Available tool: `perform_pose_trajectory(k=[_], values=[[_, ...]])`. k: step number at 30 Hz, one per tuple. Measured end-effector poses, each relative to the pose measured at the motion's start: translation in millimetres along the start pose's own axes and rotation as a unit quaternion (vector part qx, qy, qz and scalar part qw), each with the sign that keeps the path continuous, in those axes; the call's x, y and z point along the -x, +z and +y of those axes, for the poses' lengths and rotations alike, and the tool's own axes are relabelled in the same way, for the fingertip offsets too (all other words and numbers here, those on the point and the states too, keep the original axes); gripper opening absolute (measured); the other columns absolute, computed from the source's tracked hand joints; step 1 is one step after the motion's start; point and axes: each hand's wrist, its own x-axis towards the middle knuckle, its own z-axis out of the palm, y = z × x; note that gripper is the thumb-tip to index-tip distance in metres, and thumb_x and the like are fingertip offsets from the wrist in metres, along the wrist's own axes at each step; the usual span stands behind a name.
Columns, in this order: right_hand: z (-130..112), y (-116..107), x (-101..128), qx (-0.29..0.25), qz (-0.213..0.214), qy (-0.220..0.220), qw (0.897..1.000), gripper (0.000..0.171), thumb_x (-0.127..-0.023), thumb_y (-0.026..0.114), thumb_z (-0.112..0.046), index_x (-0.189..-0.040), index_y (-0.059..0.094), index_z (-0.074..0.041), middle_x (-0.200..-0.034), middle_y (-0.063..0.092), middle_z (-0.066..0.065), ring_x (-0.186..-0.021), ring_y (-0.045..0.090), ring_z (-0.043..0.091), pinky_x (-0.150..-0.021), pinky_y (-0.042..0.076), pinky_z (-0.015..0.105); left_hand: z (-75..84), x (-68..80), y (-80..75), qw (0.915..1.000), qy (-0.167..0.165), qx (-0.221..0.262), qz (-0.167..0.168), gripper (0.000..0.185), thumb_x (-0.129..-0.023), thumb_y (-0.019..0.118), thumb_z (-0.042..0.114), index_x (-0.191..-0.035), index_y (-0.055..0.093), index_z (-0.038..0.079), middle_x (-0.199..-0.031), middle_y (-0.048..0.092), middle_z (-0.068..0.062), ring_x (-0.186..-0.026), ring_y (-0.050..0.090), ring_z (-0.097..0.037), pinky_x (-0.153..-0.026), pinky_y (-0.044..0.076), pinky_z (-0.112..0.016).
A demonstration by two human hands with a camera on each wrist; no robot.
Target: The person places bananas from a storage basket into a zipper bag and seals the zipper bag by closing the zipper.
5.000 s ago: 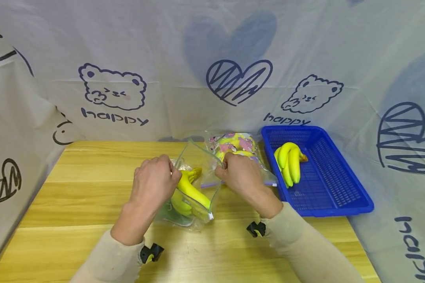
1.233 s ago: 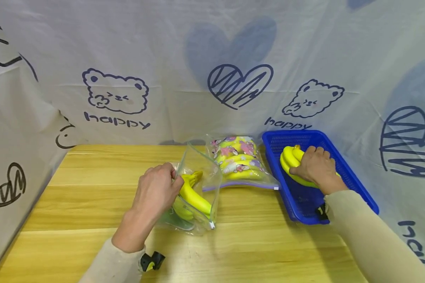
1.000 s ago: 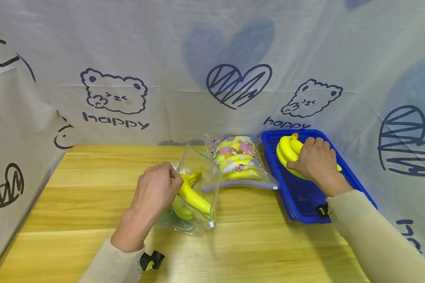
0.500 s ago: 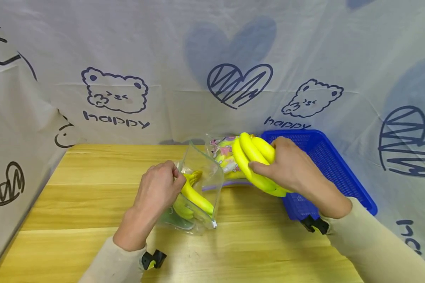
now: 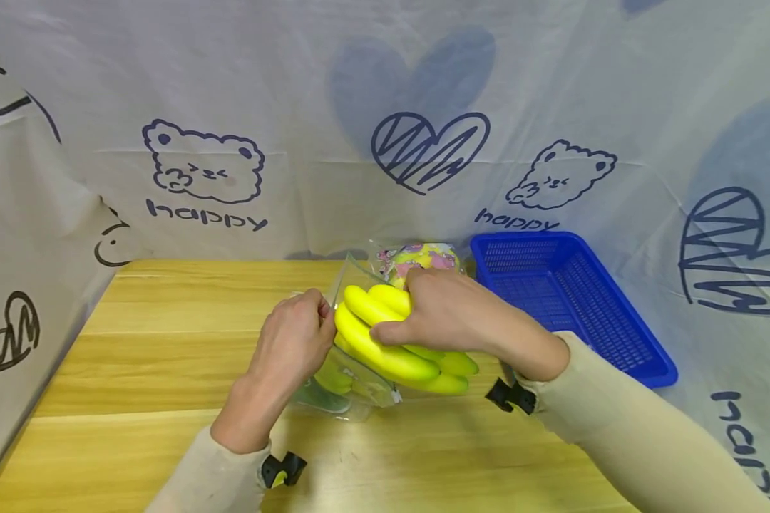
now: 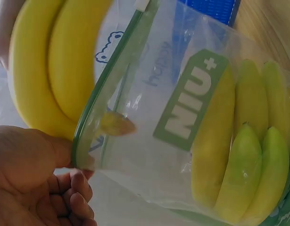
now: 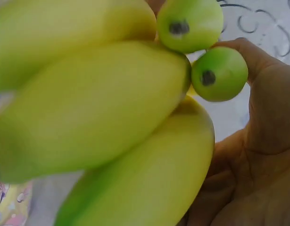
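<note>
My left hand [image 5: 295, 335] pinches the rim of a clear zip bag [image 6: 159, 108] with a green NIU+ label, holding its mouth apart. One bunch of bananas [image 6: 213, 150] lies inside that bag. My right hand [image 5: 452, 306] grips a second bunch of bananas [image 5: 385, 349] from above, thumb on the near side. This bunch is at the bag's mouth in the head view, covering much of the bag. In the right wrist view, the tips of the held bananas [image 7: 102, 108] fill the frame beside the palm.
A blue plastic basket [image 5: 616, 313] stands at the right, with no bananas visible in it. Behind my right hand lies a patterned zip bag [image 5: 423, 256] with yellow fruit inside, partly covered. Everything rests on a wooden table [image 5: 167, 342] backed by a printed white cloth [image 5: 321, 185].
My right hand let go of the bag's rim, picked the second banana bunch out of the basket and carried it left to the bag's mouth. My left hand has kept its hold on the rim.
</note>
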Motion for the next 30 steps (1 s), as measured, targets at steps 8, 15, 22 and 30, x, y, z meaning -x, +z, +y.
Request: perform_pose_trajectory(k=[8, 15, 22, 30], values=[[-6, 5, -44, 0.067, -0.053, 0.044, 0.995, 0.057, -0.086, 0.061, -0.074, -0.078, 0.058, -0.018, -0.069, 0.053, -0.002, -0.065, 0.054, 0.019, -0.063, 0.044, 0.035, 2.0, 1.7, -0.8, 0.9997, -0.023, 0.009, -0.007, 0.018, -0.102, 0.051, 0.015, -0.088, 0.057, 0.007, -0.076, 0.056, -0.009, -0.066, 0.053, -0.025, -0.062, 0.043, -0.037], [-18, 29, -72, 0.077, -0.027, 0.084, 0.993, 0.067, -0.09, 0.053, -0.08, -0.084, 0.064, -0.015, -0.088, 0.068, 0.006, -0.077, 0.065, 0.024, -0.064, 0.052, 0.039, 5.8, 3.0, 0.1, 0.999, -0.037, 0.012, -0.023, 0.016, -0.103, 0.048, 0.015, -0.092, 0.055, 0.006, -0.071, 0.054, -0.007, -0.06, 0.052, -0.025, -0.056, 0.041, -0.036], [-14, 44, -74, 0.003, -0.037, 0.041, 0.998, 0.063, -0.097, 0.054, -0.072, -0.064, 0.049, -0.018, -0.063, 0.046, -0.003, -0.058, 0.049, 0.016, -0.058, 0.04, 0.031, 4.1, 2.9, 4.0, 0.9993, -0.031, 0.0, -0.02, 0.017, -0.105, 0.047, 0.016, -0.098, 0.056, 0.003, -0.071, 0.057, -0.01, -0.059, 0.053, -0.027, -0.057, 0.044, -0.04], [1, 34, -54, -0.103, -0.1, 0.011, 0.99, 0.05, -0.087, 0.08, -0.053, -0.101, 0.061, -0.009, -0.082, 0.061, 0.002, -0.067, 0.056, 0.015, -0.058, 0.046, 0.027, 1.5, 4.0, 1.4, 0.9984, -0.048, 0.016, -0.024, 0.018, -0.106, 0.044, 0.017, -0.101, 0.056, 0.004, -0.069, 0.056, -0.009, -0.055, 0.052, -0.025, -0.052, 0.041, -0.035]])
